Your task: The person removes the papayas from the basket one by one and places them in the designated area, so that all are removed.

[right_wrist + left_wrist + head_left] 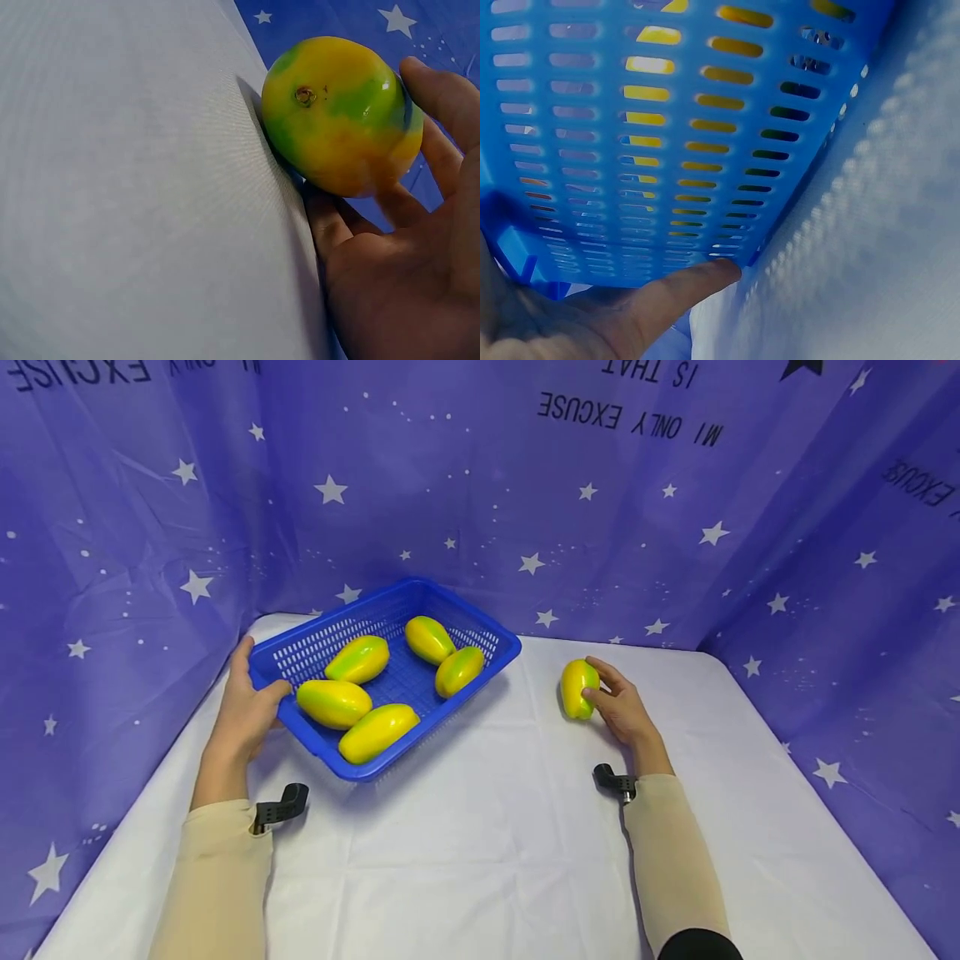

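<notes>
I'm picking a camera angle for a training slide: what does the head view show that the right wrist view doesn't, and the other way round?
Only the head view shows the blue basket with five yellow-green fruits in it, and the left hand gripping its edge.

Only the right wrist view shows the brown stem spot on the end of the lone fruit.

Both show the right hand holding that fruit, the white cloth and the starred backdrop.

The head view looks down on the basket and fruit that wrist views face closely.
</notes>
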Demonstrator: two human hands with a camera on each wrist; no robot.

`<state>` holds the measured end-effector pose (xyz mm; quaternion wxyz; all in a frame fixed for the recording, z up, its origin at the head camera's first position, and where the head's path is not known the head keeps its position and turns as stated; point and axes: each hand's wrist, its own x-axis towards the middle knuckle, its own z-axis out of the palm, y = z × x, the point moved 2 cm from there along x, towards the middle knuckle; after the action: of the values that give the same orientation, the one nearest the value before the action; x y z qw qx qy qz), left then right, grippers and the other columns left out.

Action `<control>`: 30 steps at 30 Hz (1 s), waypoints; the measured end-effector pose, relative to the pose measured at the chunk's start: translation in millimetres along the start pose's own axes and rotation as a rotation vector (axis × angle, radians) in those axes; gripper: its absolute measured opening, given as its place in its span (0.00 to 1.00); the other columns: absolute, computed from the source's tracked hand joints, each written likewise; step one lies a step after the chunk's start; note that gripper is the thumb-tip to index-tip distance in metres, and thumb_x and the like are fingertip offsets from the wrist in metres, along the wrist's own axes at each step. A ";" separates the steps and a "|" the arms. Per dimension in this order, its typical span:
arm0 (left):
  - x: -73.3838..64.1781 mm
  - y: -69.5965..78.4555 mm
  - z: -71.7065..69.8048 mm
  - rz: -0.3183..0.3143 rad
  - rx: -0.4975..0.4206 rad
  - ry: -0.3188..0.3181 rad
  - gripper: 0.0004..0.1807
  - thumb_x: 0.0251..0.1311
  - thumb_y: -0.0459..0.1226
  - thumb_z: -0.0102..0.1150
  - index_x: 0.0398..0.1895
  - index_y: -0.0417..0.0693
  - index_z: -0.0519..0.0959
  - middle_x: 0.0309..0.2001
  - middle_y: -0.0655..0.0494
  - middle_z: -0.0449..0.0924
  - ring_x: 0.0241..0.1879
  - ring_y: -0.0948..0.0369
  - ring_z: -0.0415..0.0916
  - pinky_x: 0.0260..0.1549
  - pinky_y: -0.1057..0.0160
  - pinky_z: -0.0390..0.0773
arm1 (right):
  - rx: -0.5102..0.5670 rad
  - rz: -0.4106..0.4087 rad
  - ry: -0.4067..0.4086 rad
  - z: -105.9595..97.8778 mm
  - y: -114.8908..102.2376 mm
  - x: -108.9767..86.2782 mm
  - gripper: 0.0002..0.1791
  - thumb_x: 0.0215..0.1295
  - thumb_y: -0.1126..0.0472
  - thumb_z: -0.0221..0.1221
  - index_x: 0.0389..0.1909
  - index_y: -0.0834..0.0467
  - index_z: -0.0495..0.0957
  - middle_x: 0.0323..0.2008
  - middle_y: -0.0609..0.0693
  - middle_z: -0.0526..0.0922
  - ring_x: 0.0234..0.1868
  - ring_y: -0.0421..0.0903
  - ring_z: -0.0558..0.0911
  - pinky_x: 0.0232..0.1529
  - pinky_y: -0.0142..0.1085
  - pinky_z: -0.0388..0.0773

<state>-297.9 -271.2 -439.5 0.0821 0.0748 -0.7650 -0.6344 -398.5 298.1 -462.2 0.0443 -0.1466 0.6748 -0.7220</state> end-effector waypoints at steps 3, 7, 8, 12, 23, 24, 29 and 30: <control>-4.3 8.8 -2.5 0.008 0.027 0.011 0.42 0.61 0.42 0.46 0.65 0.84 0.31 0.71 0.49 0.28 0.47 0.43 0.67 0.28 0.50 0.79 | -0.019 -0.008 0.003 4.8 1.0 3.6 0.35 0.58 0.74 0.55 0.67 0.58 0.56 0.67 0.54 0.53 0.58 0.53 0.64 0.49 0.32 0.72; -13.2 21.8 -2.1 -0.006 0.023 0.002 0.42 0.61 0.41 0.44 0.65 0.82 0.29 0.70 0.48 0.26 0.53 0.41 0.61 0.32 0.50 0.78 | -0.038 -0.026 0.016 7.6 1.3 6.7 0.35 0.57 0.74 0.55 0.66 0.59 0.58 0.66 0.54 0.55 0.57 0.54 0.64 0.49 0.32 0.72; -15.0 23.6 -1.6 -0.011 0.019 0.000 0.42 0.61 0.41 0.44 0.65 0.81 0.29 0.70 0.48 0.26 0.54 0.41 0.59 0.33 0.50 0.78 | -0.040 -0.026 0.019 7.7 0.7 7.0 0.34 0.57 0.74 0.56 0.66 0.59 0.59 0.66 0.54 0.56 0.57 0.54 0.65 0.49 0.32 0.72; -15.9 21.9 0.7 -0.012 -0.009 0.003 0.43 0.61 0.40 0.46 0.66 0.82 0.31 0.70 0.47 0.28 0.53 0.41 0.61 0.33 0.52 0.78 | -0.054 -0.017 0.015 9.2 -6.1 5.8 0.33 0.57 0.74 0.56 0.65 0.60 0.59 0.65 0.54 0.57 0.57 0.54 0.66 0.49 0.32 0.72; -15.9 23.7 2.7 0.002 -0.003 -0.010 0.43 0.61 0.39 0.44 0.66 0.80 0.30 0.70 0.49 0.25 0.56 0.39 0.57 0.35 0.48 0.77 | -0.187 0.019 0.028 23.3 -25.5 -4.1 0.34 0.57 0.70 0.57 0.66 0.62 0.58 0.67 0.55 0.55 0.62 0.58 0.61 0.51 0.30 0.70; -15.4 23.2 2.4 0.001 0.001 -0.012 0.43 0.61 0.39 0.45 0.66 0.80 0.30 0.70 0.49 0.25 0.56 0.39 0.56 0.35 0.48 0.77 | -0.207 0.020 0.034 23.9 -26.6 -4.4 0.34 0.57 0.69 0.58 0.66 0.62 0.58 0.67 0.55 0.55 0.62 0.58 0.60 0.53 0.31 0.68; -16.5 23.7 4.7 -0.010 0.000 -0.009 0.43 0.61 0.39 0.45 0.67 0.78 0.30 0.71 0.50 0.24 0.57 0.38 0.54 0.36 0.45 0.75 | -0.294 -0.002 0.047 25.9 -32.7 -5.5 0.35 0.57 0.67 0.59 0.66 0.62 0.58 0.67 0.55 0.55 0.66 0.59 0.53 0.63 0.43 0.56; -17.1 24.4 5.3 -0.010 -0.002 -0.007 0.43 0.61 0.39 0.45 0.67 0.77 0.29 0.70 0.50 0.24 0.57 0.38 0.54 0.37 0.44 0.75 | -0.302 -0.011 0.052 25.5 -34.1 -5.6 0.35 0.57 0.67 0.59 0.66 0.61 0.58 0.67 0.56 0.55 0.66 0.60 0.51 0.64 0.46 0.52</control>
<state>-282.7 -257.9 -417.0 0.0764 0.0763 -0.7641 -0.6360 -381.7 278.0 -428.1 0.0001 -0.1364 0.7757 -0.6162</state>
